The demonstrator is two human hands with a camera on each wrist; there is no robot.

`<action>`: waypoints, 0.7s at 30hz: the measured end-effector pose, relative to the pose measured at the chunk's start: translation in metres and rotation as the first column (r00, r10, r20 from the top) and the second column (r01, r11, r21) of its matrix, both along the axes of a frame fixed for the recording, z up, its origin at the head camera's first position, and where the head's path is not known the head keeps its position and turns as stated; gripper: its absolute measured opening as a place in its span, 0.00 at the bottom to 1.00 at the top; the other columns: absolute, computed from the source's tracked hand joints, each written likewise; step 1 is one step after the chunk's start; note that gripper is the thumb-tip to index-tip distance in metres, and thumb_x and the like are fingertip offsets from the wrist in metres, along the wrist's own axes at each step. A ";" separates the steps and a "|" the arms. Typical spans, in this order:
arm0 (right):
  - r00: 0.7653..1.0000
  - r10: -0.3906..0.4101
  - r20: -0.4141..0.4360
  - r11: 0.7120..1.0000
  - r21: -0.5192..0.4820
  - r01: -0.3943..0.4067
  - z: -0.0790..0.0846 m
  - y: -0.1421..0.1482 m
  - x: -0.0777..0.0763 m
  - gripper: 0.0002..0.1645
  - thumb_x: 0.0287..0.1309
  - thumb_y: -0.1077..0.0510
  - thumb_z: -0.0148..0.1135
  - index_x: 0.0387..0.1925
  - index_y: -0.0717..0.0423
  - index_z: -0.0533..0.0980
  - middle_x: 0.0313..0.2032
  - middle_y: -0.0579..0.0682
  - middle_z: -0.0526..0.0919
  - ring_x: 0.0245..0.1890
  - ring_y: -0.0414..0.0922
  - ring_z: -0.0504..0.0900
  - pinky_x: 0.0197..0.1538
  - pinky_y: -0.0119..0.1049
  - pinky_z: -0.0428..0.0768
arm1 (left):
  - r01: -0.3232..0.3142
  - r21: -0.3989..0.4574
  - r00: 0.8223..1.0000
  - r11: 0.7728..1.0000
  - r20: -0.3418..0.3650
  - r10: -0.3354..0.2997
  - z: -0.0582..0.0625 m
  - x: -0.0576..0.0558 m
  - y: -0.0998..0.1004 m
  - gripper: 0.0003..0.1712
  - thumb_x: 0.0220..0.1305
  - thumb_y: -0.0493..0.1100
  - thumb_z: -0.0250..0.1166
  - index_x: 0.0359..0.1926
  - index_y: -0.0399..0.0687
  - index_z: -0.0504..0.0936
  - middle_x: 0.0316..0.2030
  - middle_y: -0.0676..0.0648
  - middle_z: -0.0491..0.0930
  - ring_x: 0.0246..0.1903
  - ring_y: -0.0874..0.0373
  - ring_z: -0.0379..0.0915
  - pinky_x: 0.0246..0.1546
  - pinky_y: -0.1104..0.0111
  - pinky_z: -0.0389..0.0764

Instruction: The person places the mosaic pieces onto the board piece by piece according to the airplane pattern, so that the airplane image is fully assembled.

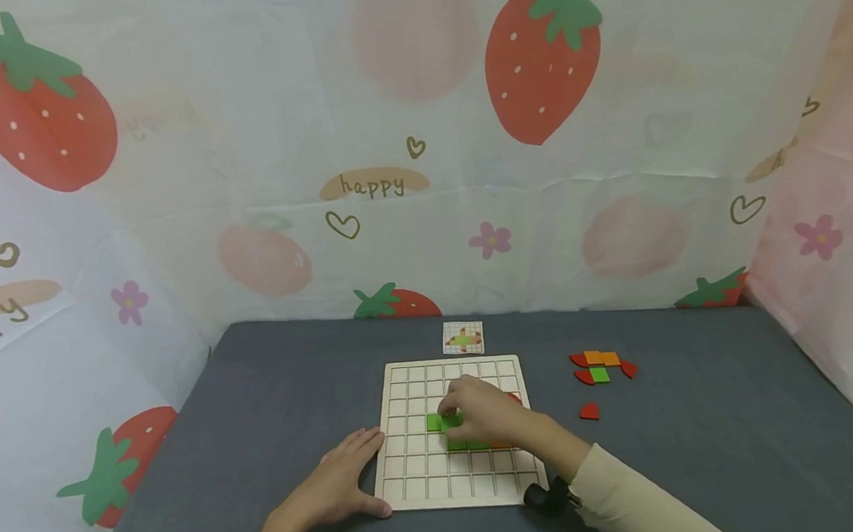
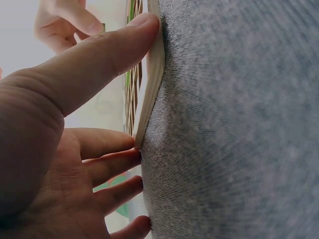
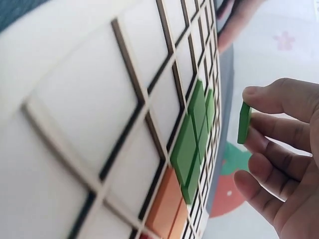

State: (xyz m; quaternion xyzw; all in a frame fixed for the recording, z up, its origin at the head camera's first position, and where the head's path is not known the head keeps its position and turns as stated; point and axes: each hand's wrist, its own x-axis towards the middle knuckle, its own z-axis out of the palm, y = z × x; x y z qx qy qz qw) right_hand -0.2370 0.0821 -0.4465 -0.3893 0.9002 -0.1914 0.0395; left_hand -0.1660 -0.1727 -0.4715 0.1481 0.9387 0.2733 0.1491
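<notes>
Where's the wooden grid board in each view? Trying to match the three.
Head: grid board low centre, seen from above.
Left wrist: grid board upper middle, nearly edge-on.
Right wrist: grid board close up, left side through middle.
Shared landmark: right hand, over the board in head, upper left in left wrist, right side in right wrist.

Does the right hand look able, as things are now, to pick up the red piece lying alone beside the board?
Probably not yet: the right hand pinches a green tile, although nothing covers the lone red piece.
</notes>
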 end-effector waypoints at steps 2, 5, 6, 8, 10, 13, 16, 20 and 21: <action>1.000 0.003 0.001 1.000 0.004 -0.003 0.000 -0.004 0.001 0.11 0.53 0.57 0.69 0.40 0.55 0.85 0.34 0.46 0.80 0.37 0.41 0.74 0.42 0.33 0.76 | -0.004 -0.006 1.000 1.000 0.003 0.004 0.000 0.000 0.000 0.59 0.39 0.52 0.80 0.70 0.36 0.63 0.71 0.38 0.62 0.73 0.37 0.51 0.67 0.38 0.55; 1.000 -0.007 0.001 1.000 0.011 0.007 -0.001 -0.008 0.002 0.11 0.53 0.57 0.68 0.40 0.54 0.85 0.34 0.45 0.80 0.37 0.40 0.73 0.42 0.32 0.76 | -0.003 -0.007 1.000 1.000 0.002 0.003 0.000 0.000 0.000 0.59 0.39 0.52 0.80 0.70 0.36 0.63 0.71 0.37 0.62 0.73 0.37 0.51 0.67 0.37 0.55; 1.000 -0.008 -0.002 1.000 0.011 0.008 -0.001 -0.009 0.003 0.11 0.52 0.57 0.69 0.40 0.54 0.85 0.34 0.45 0.80 0.37 0.40 0.74 0.42 0.33 0.76 | -0.002 -0.007 1.000 1.000 0.001 0.002 0.000 0.000 0.000 0.59 0.39 0.52 0.80 0.70 0.36 0.63 0.71 0.37 0.62 0.73 0.37 0.51 0.67 0.37 0.55; 1.000 -0.014 -0.003 1.000 0.015 0.014 -0.002 -0.010 0.003 0.12 0.52 0.57 0.69 0.40 0.54 0.85 0.35 0.45 0.81 0.38 0.40 0.74 0.43 0.33 0.77 | -0.001 -0.005 1.000 1.000 -0.003 0.001 0.000 0.000 0.000 0.58 0.39 0.52 0.80 0.70 0.35 0.64 0.71 0.37 0.62 0.72 0.36 0.51 0.66 0.37 0.55; 1.000 -0.013 0.000 1.000 0.014 0.013 -0.002 -0.012 0.003 0.12 0.52 0.57 0.70 0.40 0.55 0.85 0.35 0.46 0.81 0.38 0.40 0.75 0.42 0.32 0.77 | 0.002 -0.001 1.000 1.000 -0.009 -0.002 0.000 0.000 0.000 0.58 0.39 0.52 0.80 0.70 0.35 0.64 0.71 0.37 0.62 0.72 0.36 0.51 0.66 0.37 0.55; 1.000 -0.013 0.006 1.000 0.025 0.013 -0.005 -0.015 0.003 0.14 0.51 0.56 0.72 0.40 0.55 0.85 0.35 0.45 0.82 0.37 0.39 0.74 0.41 0.30 0.76 | 0.007 0.005 1.000 1.000 -0.020 -0.007 0.000 0.000 -0.001 0.58 0.38 0.52 0.80 0.69 0.34 0.64 0.70 0.36 0.63 0.72 0.36 0.52 0.66 0.37 0.55; 1.000 -0.013 0.006 0.999 0.046 0.013 -0.008 -0.018 0.004 0.14 0.51 0.54 0.73 0.40 0.54 0.85 0.34 0.45 0.81 0.35 0.37 0.72 0.39 0.28 0.75 | 0.018 0.007 0.999 1.000 -0.032 -0.018 0.001 0.001 -0.002 0.59 0.38 0.52 0.80 0.69 0.33 0.64 0.70 0.36 0.63 0.72 0.35 0.51 0.66 0.36 0.55; 1.000 -0.013 0.000 0.997 0.076 0.013 -0.011 -0.022 0.004 0.12 0.51 0.53 0.73 0.38 0.52 0.84 0.34 0.44 0.81 0.35 0.36 0.71 0.38 0.28 0.73 | 0.024 0.011 0.999 1.000 -0.037 -0.023 0.001 0.001 -0.002 0.59 0.38 0.52 0.80 0.69 0.33 0.64 0.70 0.36 0.63 0.72 0.35 0.51 0.66 0.36 0.55; 1.000 -0.013 -0.002 0.996 0.084 0.013 -0.012 -0.022 0.004 0.12 0.51 0.53 0.73 0.38 0.52 0.85 0.34 0.43 0.81 0.35 0.36 0.71 0.38 0.28 0.73 | 0.021 0.010 0.999 1.000 -0.034 -0.021 0.001 0.001 -0.002 0.59 0.38 0.52 0.80 0.69 0.33 0.64 0.70 0.36 0.63 0.72 0.35 0.51 0.66 0.36 0.55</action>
